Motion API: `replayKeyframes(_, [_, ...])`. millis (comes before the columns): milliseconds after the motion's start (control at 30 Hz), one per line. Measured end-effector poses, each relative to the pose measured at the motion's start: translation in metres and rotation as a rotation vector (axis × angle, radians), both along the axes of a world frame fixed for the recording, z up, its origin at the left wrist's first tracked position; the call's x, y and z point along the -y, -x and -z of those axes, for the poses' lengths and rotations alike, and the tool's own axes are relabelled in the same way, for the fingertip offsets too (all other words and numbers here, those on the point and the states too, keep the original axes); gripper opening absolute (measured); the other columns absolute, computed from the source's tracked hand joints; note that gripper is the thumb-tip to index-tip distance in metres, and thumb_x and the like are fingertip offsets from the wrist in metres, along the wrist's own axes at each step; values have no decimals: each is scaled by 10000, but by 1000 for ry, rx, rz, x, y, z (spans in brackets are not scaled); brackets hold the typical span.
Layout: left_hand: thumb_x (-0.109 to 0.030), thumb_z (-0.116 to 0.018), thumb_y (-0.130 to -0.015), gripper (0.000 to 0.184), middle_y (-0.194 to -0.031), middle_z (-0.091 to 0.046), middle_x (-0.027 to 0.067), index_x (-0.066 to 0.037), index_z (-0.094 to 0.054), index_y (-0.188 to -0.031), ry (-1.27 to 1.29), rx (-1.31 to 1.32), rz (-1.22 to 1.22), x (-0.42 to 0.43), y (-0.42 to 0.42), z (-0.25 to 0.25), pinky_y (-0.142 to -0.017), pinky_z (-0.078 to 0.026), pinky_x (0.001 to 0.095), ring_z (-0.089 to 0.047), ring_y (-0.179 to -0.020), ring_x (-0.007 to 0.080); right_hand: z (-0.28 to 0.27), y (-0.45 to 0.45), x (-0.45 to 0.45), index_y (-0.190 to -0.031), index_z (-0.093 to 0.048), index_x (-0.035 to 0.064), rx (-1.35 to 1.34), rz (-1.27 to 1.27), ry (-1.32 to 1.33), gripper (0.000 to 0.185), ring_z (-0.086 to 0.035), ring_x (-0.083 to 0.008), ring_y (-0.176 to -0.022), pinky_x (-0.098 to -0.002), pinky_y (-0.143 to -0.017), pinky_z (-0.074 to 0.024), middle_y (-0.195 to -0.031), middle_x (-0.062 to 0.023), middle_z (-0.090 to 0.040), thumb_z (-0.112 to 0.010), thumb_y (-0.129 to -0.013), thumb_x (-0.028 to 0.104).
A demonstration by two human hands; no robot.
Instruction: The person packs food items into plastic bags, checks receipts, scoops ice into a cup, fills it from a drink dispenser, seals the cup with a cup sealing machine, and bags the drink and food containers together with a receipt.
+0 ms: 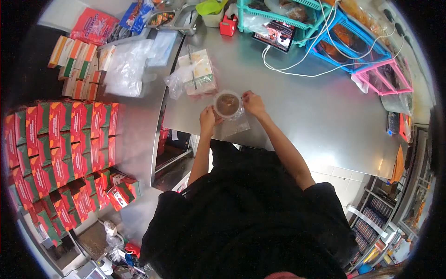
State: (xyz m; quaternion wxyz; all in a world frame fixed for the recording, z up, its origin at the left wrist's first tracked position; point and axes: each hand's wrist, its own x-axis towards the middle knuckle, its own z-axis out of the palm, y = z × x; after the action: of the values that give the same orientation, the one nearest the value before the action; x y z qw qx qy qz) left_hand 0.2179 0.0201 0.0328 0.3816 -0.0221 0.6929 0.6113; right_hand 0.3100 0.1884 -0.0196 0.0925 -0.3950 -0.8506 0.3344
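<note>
A round clear container [228,104] with brown contents is near the front edge of the steel table, between my two hands. My left hand [207,117] has its fingers closed at the container's left side. On the other side, my right hand [252,103] is closed in a pinch near the rim; what it holds is too small to make out. Clear plastic film [236,125] lies under and in front of the container. Just beyond stands a white and green box [197,70], with a crumpled clear bag [174,85] at its left.
Stacked red and green boxes [62,153] fill the left side. Clear bags [127,67] lie at the upper left. A tablet [275,36] with white cables leans against a teal basket [304,23]. Blue [339,39] and pink baskets [384,76] stand at the upper right.
</note>
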Motion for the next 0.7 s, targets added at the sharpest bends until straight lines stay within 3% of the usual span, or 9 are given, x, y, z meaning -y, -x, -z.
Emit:
replayKeyframes(133, [-230,-376,-887,263,-832,-532,118,6,-462,-965,92,-137,19,7,10,29,-564,-530,326,-581,-682,219,-15,0,1,-852,-624,64,175,-67,7,160,-627,-248,-749,-327,-647,-493,-800,-98,-640,-591,-732,163])
replayKeyframes(200, [-211,-392,-876,234,-839,-522,105,-2,-466,-950,148,-272,28,14,18,53,-562,-531,325,-569,-738,212,11,-4,-6,-904,-600,72,-65,-44,100,171,-614,-203,-675,-316,-596,-484,-746,-68,-631,-578,-754,151])
replayKeyframes(233, [-208,-402,-871,222,-839,-520,98,-10,-475,-938,100,-192,-3,13,14,37,-577,-526,328,-559,-758,204,14,-7,-5,-929,-588,76,-181,-32,150,179,-607,-181,-638,-311,-570,-480,-719,-54,-627,-571,-766,145])
replayKeyframes(333, [-206,-427,-857,197,-838,-515,78,-28,-501,-901,19,-35,-42,12,9,6,-626,-509,338,-534,-796,177,-10,-12,-8,-983,-536,87,-287,178,903,196,-532,-107,-585,-259,-511,-439,-717,2,-568,-551,-798,149])
replayKeyframes(433, [-227,-453,-850,196,-839,-514,61,-44,-522,-868,34,-41,11,15,11,2,-670,-482,339,-520,-796,149,-17,-21,-15,-1013,-490,100,-475,111,1422,210,-477,-73,-600,-201,-507,-397,-775,26,-517,-539,-813,144])
replayKeyframes(533, [-262,-509,-834,203,-821,-512,40,-60,-529,-833,-2,-71,39,9,9,-13,-670,-460,318,-506,-775,121,-36,-24,-10,-1014,-498,96,-479,135,1447,204,-507,-82,-670,-222,-532,-419,-827,32,-517,-528,-814,123])
replayKeyframes(633, [-286,-599,-797,234,-755,-508,20,-66,-523,-774,67,-250,120,-4,5,-21,-615,-443,273,-491,-695,99,-19,-15,-1,-955,-517,79,-393,68,1017,182,-555,-169,-698,-309,-560,-462,-801,-21,-550,-547,-775,78])
replayKeyframes(700, [-297,-659,-763,271,-697,-502,7,-69,-517,-727,152,-454,195,-10,5,-15,-578,-426,249,-478,-632,90,-12,-14,2,-918,-521,67,-211,-102,297,188,-571,-245,-722,-360,-596,-473,-791,-86,-566,-576,-738,68])
